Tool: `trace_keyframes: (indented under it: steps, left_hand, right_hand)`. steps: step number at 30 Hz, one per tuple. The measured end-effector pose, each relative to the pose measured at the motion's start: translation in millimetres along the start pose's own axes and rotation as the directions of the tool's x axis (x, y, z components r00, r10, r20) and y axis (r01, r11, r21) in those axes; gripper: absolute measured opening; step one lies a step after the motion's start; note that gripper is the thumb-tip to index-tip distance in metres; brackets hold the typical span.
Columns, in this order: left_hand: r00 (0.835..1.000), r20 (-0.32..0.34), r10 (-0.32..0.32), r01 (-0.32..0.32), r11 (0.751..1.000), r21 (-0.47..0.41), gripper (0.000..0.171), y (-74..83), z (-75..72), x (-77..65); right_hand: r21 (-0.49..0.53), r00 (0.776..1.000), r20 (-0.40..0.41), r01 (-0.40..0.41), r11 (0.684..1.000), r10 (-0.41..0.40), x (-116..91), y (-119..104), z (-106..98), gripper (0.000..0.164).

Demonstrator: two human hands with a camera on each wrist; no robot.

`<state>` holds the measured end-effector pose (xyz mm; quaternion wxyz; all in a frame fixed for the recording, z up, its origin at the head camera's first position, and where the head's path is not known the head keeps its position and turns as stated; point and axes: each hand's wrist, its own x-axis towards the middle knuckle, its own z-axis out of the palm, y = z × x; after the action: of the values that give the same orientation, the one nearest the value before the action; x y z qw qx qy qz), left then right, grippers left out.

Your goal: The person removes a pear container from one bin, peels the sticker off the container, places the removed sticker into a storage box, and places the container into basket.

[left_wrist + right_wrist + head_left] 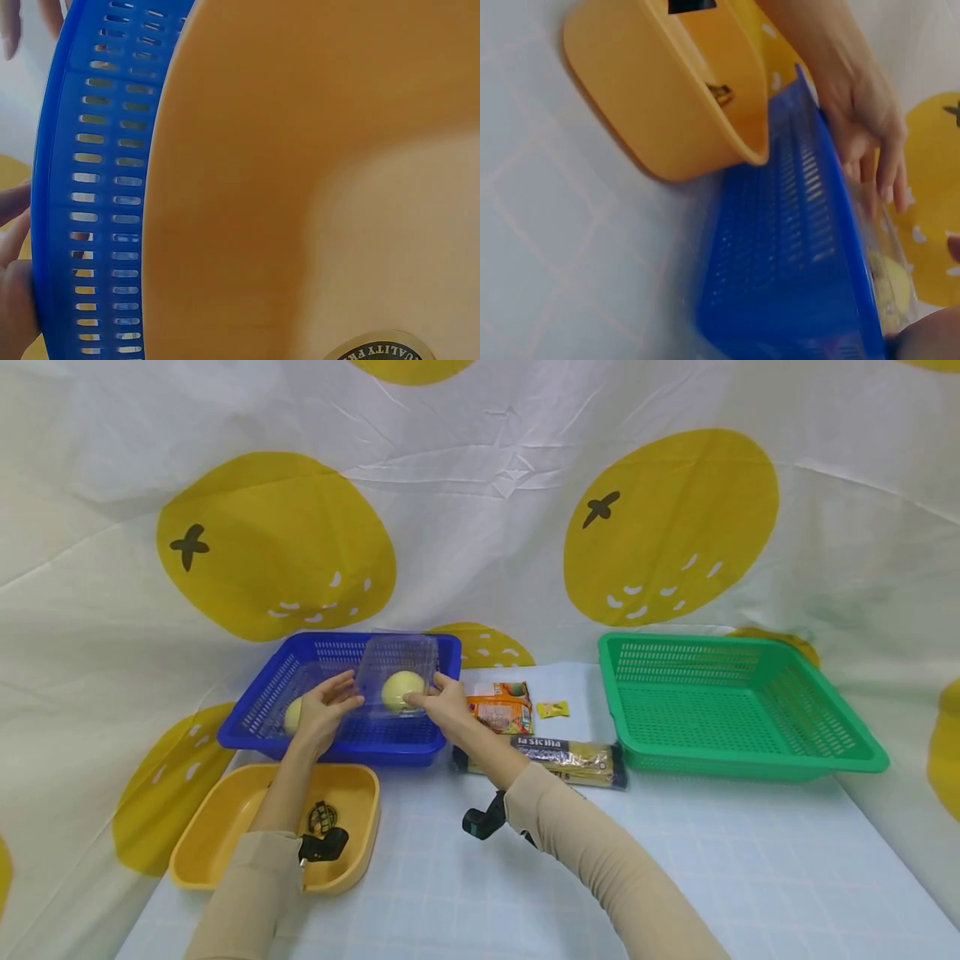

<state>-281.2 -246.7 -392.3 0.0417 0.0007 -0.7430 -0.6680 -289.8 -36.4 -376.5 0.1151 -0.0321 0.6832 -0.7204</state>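
Observation:
A clear plastic box (397, 653) with a pale yellow round fruit (405, 691) in it is tilted over the blue basket (401, 753). At the box's right side my right hand (447, 700) grips the wall, thumb in front by the fruit. My left hand (324, 710) is at the box's left edge, fingertips right beside it. In the right wrist view the left hand's fingers (889, 169) reach down, fairly straight, over the basket rim. Another pale fruit (292, 717) lies in the basket's left part, partly hidden by the left hand.
An orange-yellow tub (367, 827) with a round dark label (322, 818) inside stands in front of the basket. Right of it lie a pasta pack (573, 762), a red-orange packet (501, 708) and a small yellow sachet (553, 709). A green basket (750, 764) stands at right.

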Motion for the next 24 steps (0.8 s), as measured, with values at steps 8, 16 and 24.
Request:
trace_keyframes:
  steps: [8, 16, 24]
  left_hand:
    - [0.992, 0.081, -0.093, 0.084, 0.990, 0.113, 0.062, -0.2, -2.6, 3.6]
    - [0.983, 0.074, -0.169, 0.156, 0.975, 0.159, 0.065, -0.8, -1.3, 8.0]
    - [0.981, 0.046, -0.186, 0.176, 0.971, 0.162, 0.062, 0.8, 0.3, 5.4]
  right_hand:
    - [-0.080, 0.998, 0.001, -0.069, 0.994, 0.070, -2, -1, 10, 0.085]
    - [-0.137, 0.995, 0.021, -0.099, 0.986, 0.102, -3, 1, 14, 0.084]
    - [-0.050, 0.991, 0.030, -0.129, 0.990, 0.130, 0, 3, 14, 0.083]
